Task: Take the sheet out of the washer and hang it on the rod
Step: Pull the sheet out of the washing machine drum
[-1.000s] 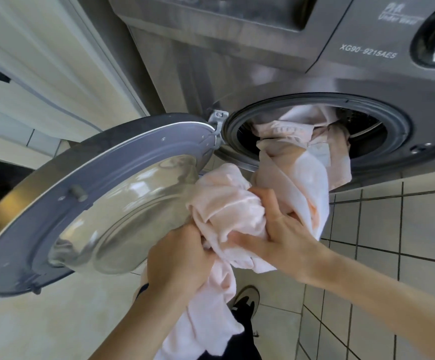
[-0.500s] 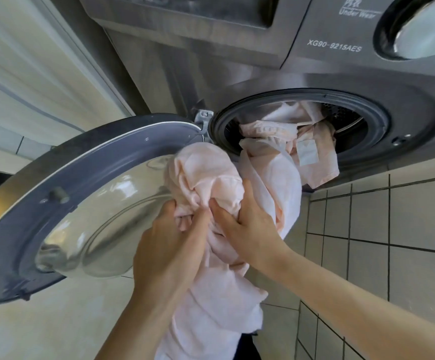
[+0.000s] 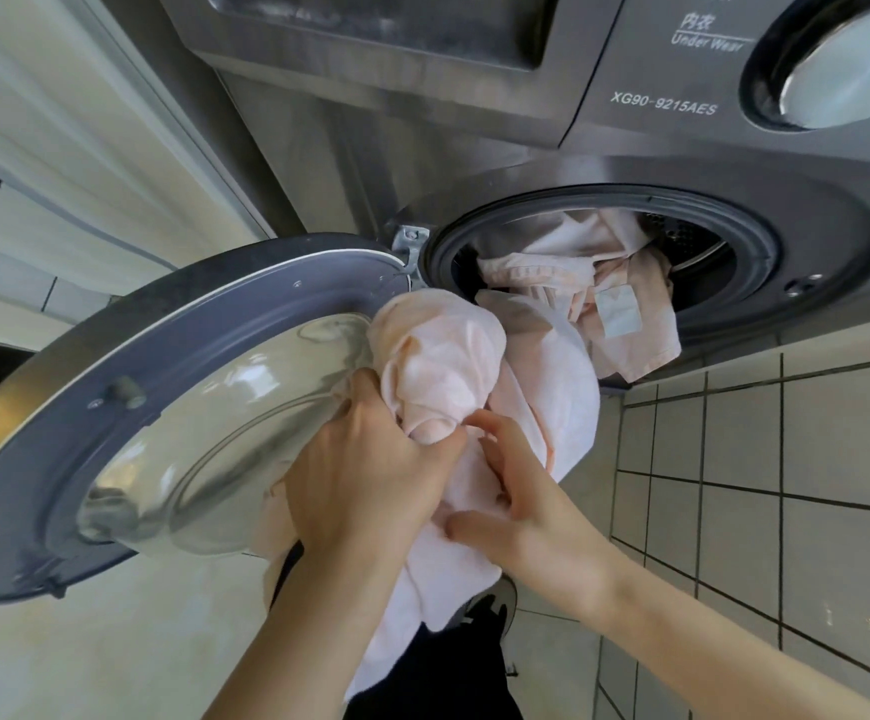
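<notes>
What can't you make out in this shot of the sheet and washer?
Rod: nowhere in the head view.
Far end of the sheet: hidden inside the drum.
Fingertips of the left hand: buried in the sheet.
Dial: cut off by the right edge.
Label: too small to read.

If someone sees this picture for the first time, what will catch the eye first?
The pale pink sheet is bunched at the centre and trails back into the washer at upper right. The left hand and the right hand both grip it. The open door with its glass bowl fills the left side.
</notes>
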`<state>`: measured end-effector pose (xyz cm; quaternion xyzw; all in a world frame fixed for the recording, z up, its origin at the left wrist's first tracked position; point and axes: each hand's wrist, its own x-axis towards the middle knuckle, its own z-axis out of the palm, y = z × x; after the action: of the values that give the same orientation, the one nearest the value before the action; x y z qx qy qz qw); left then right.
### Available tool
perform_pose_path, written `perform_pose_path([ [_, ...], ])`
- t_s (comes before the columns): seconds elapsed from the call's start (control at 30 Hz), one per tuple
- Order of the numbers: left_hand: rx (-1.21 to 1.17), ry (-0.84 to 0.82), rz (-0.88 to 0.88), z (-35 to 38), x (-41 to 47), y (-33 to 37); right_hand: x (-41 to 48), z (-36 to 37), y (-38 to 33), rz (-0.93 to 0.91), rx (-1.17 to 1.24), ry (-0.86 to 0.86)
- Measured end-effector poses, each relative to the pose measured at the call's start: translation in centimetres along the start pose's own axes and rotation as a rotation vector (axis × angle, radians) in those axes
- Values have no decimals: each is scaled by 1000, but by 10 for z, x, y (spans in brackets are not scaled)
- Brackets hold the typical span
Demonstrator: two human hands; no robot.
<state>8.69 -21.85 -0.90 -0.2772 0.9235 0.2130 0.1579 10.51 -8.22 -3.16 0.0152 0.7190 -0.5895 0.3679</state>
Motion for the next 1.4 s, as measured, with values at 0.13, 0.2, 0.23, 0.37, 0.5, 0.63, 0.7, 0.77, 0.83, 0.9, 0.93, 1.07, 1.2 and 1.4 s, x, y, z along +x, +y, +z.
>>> perform_pose_path([
  [0.13, 23, 30, 79, 1, -4, -7, -2, -13, -5, -110, -328, -98],
  [0.2, 35, 38, 90, -2, -5, -11, 1, -22, -13, -190, -469, -77],
  [0.23, 41, 49, 96, -3, -4, -12, 2, -28, -22, -242, -502, -10],
  [0.37, 108, 75, 177, -2, -6, -13, 12, -43, -59, -474, -582, 185],
  [0.5, 63, 95, 265, -1, -12, -11, 44, -26, -59, -455, -703, 66],
  [0.63, 83, 117, 267, -3, -8, -17, 56, -24, -43, -252, -365, 105],
  [0.7, 117, 90, 308, 1, -8, -20, 56, -24, -37, -162, -202, 88],
  [0.77, 140, 93, 338, 4, -10, -23, 56, -22, -29, -111, -21, 86],
  [0.83, 133, 107, 351, 3, -11, -24, 54, -20, -23, -61, 138, 103],
  [0.9, 106, 121, 337, -1, -12, -21, 52, -18, -18, -23, 244, 113],
  [0.93, 87, 119, 342, -3, -12, -18, 50, -17, -17, -20, 259, 124],
  [1.07, 87, 89, 452, -5, -12, -14, 43, -17, -16, -56, 136, 204],
  [1.2, 146, -15, 512, -4, -10, -14, 38, -15, -15, -40, -7, 273],
  [1.4, 177, 27, 523, 4, -5, -21, 37, -15, -19, -127, -211, 135],
])
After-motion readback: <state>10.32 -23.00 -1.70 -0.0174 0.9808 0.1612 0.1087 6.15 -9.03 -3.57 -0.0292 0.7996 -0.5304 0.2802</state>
